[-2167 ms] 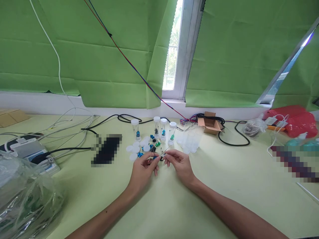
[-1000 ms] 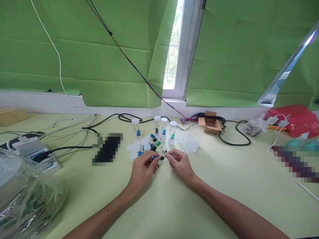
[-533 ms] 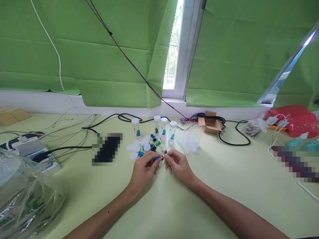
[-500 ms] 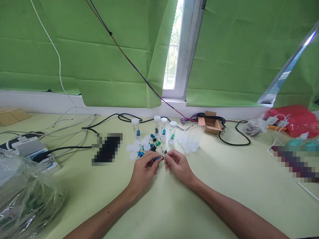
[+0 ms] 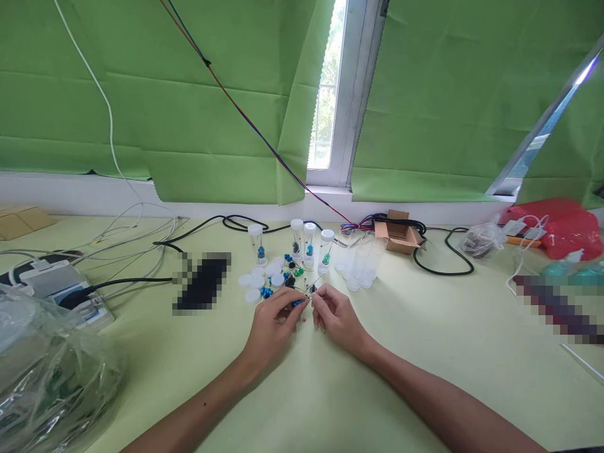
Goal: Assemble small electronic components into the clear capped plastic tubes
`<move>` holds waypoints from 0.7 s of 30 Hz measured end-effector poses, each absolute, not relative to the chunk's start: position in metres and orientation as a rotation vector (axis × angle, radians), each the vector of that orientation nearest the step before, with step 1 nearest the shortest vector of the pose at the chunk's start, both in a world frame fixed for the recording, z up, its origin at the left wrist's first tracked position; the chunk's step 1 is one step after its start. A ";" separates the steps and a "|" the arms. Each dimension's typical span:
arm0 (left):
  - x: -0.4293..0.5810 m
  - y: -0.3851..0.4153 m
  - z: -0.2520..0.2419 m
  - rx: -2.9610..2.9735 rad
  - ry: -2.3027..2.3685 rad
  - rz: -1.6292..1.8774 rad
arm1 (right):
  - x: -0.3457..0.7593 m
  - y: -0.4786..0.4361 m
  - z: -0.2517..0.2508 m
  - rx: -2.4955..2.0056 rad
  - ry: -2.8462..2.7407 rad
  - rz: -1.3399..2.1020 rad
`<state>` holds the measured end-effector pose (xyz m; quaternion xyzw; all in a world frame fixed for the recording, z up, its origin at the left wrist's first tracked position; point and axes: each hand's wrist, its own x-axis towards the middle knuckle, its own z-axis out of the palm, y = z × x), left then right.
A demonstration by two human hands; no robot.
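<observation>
My left hand [image 5: 274,324] pinches a small blue component [image 5: 297,303] with thin wire legs, just above the table. My right hand [image 5: 336,314] is closed in a pinch right beside it, fingertips at the wire legs of the same cluster. A tiny red piece [image 5: 303,319] lies on the table between the two hands. Just beyond the fingers are loose blue, green and black components [image 5: 292,277], white caps [image 5: 257,283] and several upright clear vials with white caps [image 5: 309,245].
Empty clear vials [image 5: 361,264] stand right of the cluster. An open cardboard box [image 5: 399,236] and black cables [image 5: 443,258] lie behind. A crinkled plastic bag [image 5: 42,371] fills the near left, a red bag [image 5: 561,226] the far right.
Both hands have drawn slightly nearer each other and toward me, fingertips now almost touching. A tiny red piece now shows on the table between them.
</observation>
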<state>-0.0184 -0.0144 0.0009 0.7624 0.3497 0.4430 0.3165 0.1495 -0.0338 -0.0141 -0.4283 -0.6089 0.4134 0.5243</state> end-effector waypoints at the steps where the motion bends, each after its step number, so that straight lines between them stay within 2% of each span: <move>1: -0.019 -0.014 0.001 2.005 0.915 1.168 | 0.150 -0.034 -0.014 -1.027 -1.465 0.984; 8: -0.017 -0.013 0.001 1.987 0.883 1.171 | 0.150 -0.033 -0.015 -0.992 -1.469 0.987; 21: -0.017 -0.016 0.004 2.010 0.895 1.157 | 0.149 -0.029 -0.016 -0.874 -1.322 1.210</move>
